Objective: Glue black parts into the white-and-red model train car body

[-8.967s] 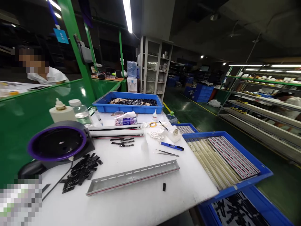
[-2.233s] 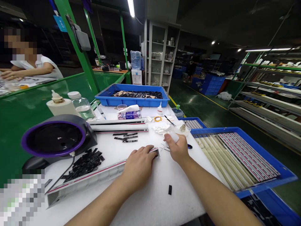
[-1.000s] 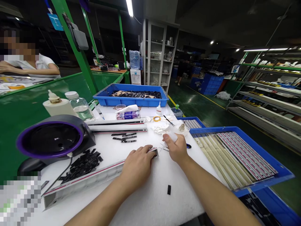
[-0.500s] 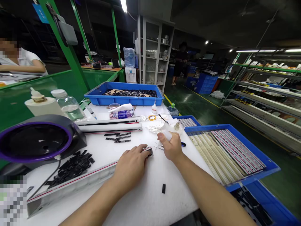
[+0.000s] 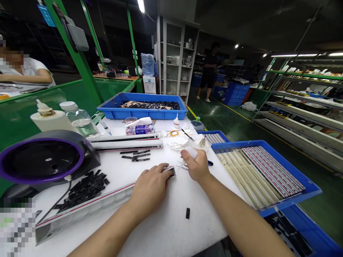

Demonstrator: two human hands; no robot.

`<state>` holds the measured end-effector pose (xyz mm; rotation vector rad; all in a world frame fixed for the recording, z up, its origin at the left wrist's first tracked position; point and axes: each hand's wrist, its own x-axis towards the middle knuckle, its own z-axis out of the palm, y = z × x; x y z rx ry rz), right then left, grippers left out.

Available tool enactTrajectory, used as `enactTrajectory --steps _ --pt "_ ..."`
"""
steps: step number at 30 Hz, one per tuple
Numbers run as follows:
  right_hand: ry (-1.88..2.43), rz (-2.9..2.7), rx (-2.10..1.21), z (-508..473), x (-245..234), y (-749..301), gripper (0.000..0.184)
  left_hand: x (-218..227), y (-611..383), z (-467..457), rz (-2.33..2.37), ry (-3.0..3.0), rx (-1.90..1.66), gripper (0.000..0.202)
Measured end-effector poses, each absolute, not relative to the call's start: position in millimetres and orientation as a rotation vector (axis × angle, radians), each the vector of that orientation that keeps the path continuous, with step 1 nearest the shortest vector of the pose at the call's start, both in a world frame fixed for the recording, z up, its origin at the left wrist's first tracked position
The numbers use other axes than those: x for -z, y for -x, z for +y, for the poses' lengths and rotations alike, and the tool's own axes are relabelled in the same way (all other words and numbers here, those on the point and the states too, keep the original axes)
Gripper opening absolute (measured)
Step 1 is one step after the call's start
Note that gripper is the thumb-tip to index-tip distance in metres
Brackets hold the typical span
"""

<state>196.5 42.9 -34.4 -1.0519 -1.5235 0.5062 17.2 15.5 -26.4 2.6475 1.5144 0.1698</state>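
My left hand (image 5: pixel 152 185) is wrapped over the far end of a long white channel strip (image 5: pixel 102 202) with a red line, which lies slantwise on the white table. Its fingertips curl over the strip's edge. My right hand (image 5: pixel 197 166) grips a small white squeeze bottle (image 5: pixel 190 152), its thin nozzle pointing down and left close to the strip's end. Whether the nozzle touches the strip I cannot tell. A single small black rectangular piece (image 5: pixel 188 213) lies nearer to me. Behind the strip is a heap of similar black pieces (image 5: pixel 85 187), with several more (image 5: pixel 138 156) laid out farther back.
Two more white strips (image 5: pixel 125 144) lie behind. A purple-rimmed round device (image 5: pixel 40 159) and a clear jar (image 5: pixel 80 119) stand left. A blue tray (image 5: pixel 144 113) of black pieces is at the back; another blue tray (image 5: pixel 308 194) holds strips at right. Co-workers are in the background.
Both hands keep nearly the same pose on the strip and the bottle. The whole view has shifted slightly. A person in the background aisle has moved.
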Motion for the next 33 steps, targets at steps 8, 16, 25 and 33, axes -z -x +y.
enactTrajectory --steps 8,16,25,33 --pt "1.071 -1.525 -0.496 43 33 -196 0.044 26 -17 16 1.511 -2.628 -0.176 0.037" --pt "1.05 -1.404 -0.609 44 32 -199 0.045 23 -19 15 1.512 -2.621 -0.171 0.036" --pt "0.729 -0.67 -1.229 66 19 -217 0.036 18 -10 31 1.434 -2.494 -0.168 0.035" --pt "0.805 -0.891 -1.293 80 36 -209 0.04 21 -13 28 1.438 -2.54 -0.182 0.036"
